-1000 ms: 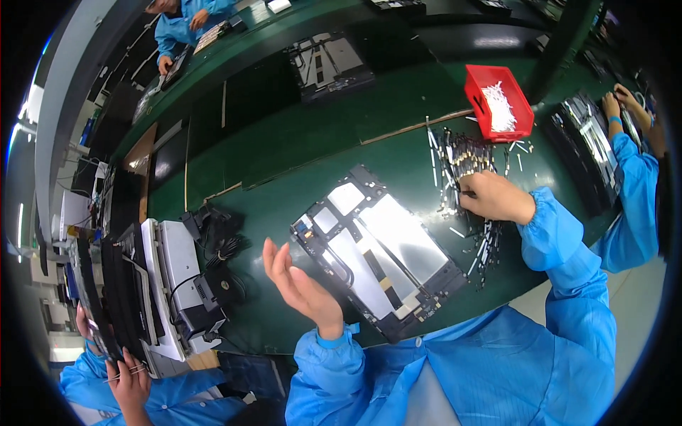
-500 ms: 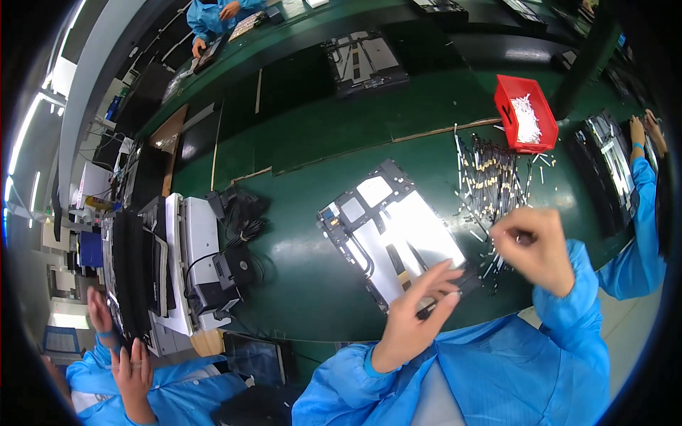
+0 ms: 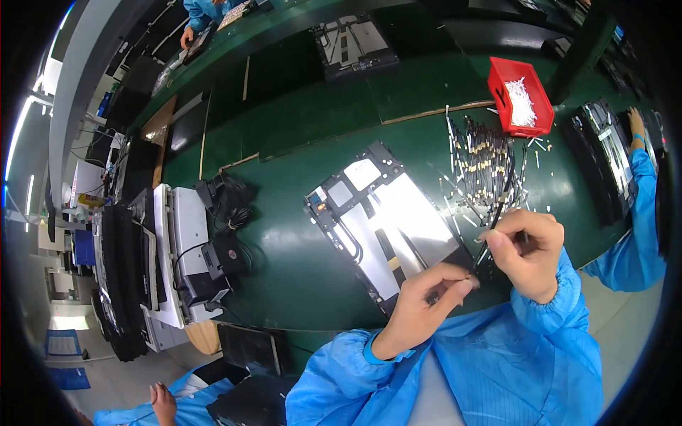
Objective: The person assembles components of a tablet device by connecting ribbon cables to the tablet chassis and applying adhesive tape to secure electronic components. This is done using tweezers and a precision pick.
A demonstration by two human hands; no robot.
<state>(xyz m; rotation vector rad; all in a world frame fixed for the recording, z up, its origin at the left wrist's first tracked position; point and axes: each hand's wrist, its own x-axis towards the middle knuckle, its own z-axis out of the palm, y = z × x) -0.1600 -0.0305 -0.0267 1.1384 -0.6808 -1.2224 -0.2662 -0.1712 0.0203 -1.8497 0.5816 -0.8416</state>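
Observation:
A thin black cable [image 3: 482,255] runs between my two hands. My right hand [image 3: 529,248] pinches it between thumb and fingertips, its upper part rising toward the pile. The fingers of my left hand [image 3: 430,302] are closed at its lower end, by the near right corner of a flat device chassis [image 3: 341,241]. That black-framed chassis lies tilted on the green bench, with shiny silver panels and a bright glare. Just beyond my right hand spreads a pile of thin black cables [image 3: 490,160] with tan and white bits.
A red bin [image 3: 501,92] of white strips stands behind the pile. Stacked units [image 3: 604,153] and a co-worker's arm are at the right. Left stand power adapters with coiled cords [image 3: 231,202] and stacked panels [image 3: 186,234]. Another chassis [image 3: 355,46] lies at the back.
My right hand has moved slightly down and left, and the black cable now shows in it. My left fingers have closed at the cable's end. The co-worker at lower left has drawn back.

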